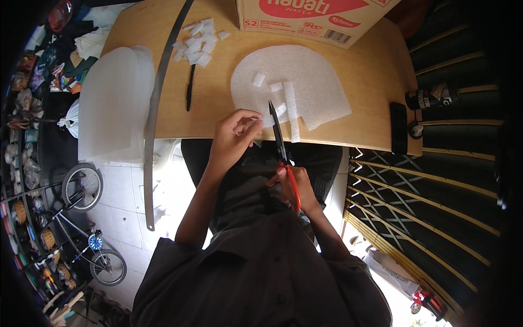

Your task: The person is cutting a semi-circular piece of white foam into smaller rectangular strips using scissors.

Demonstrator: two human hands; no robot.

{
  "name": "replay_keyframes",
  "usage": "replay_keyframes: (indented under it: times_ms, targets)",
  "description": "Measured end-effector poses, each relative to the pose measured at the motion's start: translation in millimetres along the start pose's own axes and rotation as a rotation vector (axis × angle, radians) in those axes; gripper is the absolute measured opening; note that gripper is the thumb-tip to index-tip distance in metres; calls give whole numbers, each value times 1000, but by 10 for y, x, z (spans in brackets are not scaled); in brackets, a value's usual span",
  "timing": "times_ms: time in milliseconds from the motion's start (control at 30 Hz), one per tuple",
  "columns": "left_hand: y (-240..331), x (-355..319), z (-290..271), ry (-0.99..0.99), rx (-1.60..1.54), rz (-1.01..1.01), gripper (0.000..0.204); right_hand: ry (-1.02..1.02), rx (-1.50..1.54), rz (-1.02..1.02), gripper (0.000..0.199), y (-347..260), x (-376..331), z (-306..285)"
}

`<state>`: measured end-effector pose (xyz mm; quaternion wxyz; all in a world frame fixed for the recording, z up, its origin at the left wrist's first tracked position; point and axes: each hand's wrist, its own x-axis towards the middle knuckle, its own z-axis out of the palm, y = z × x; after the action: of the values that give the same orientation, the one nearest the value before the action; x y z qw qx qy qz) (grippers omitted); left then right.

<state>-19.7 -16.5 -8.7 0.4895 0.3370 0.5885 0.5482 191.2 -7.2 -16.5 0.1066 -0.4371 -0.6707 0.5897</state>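
My right hand grips orange-handled scissors, their dark blades pointing away from me over the table's near edge. My left hand pinches a small white foam strip right beside the blades. Just beyond lies a large rounded sheet of white foam with a cut strip and a few small foam bits on it. A pile of small cut foam pieces sits farther left on the wooden table.
A black pen and a long grey metal ruler lie left of the sheet. Stacked white foam sheets hang off the left edge. A cardboard box stands at the back. A black phone rests at the right edge.
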Motion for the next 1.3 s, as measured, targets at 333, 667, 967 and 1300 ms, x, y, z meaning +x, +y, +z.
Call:
replay_keyframes:
  times_ms: [333,667,967,1300]
  targets:
    - [-44,17,32,131,-50,111,25,-142,102,-23,89,50,-21,-70]
    - [-38,29,59,109,-118,64,22,-140,-5,-56,84,97,-12,-79]
    - [-103,64,65,8,-57,34,13,-162,-2,-57,73,25,6,-65]
    - [-25,81,17,-30,-6,-37,12,-151,5,26,68,-39,-2,-128]
